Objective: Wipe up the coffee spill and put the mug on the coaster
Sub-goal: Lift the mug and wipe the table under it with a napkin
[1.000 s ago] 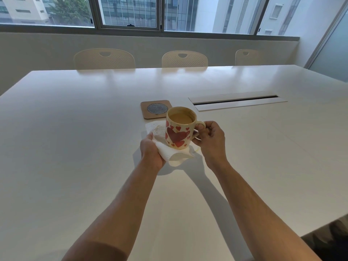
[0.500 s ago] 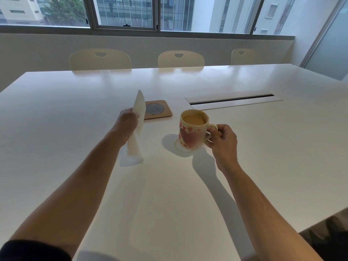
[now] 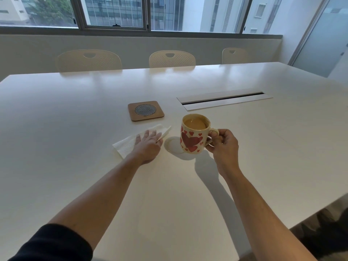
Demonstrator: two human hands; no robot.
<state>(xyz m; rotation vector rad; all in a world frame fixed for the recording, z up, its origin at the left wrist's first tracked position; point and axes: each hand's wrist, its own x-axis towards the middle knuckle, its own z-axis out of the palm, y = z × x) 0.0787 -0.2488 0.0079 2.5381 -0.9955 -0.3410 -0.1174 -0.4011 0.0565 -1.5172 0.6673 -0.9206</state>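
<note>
One mug (image 3: 194, 134), cream with red hearts and nearly full of milky coffee, sits right of the frame's centre, lifted just above the bench (image 3: 75, 113) with its shadow below. A pale ring mark (image 3: 172, 146) lies on the bench just left of its base. Up and to the left, apart from it, a square wooden coaster (image 3: 146, 110) with a round mesh centre lies flat with nothing between the two. A white paper towel (image 3: 131, 142) lies spread below the coaster, left of the ring. A long cable slot (image 3: 224, 98) runs across the upper right. The bench is white and glossy; three pale chairs (image 3: 172, 59) stand along its far edge under a row of windows (image 3: 114, 12). The left hand (image 3: 148, 146) lies flat, fingers straight, pressing on the towel. The right hand (image 3: 224, 144) has its fingers curled round the mug's handle.
</note>
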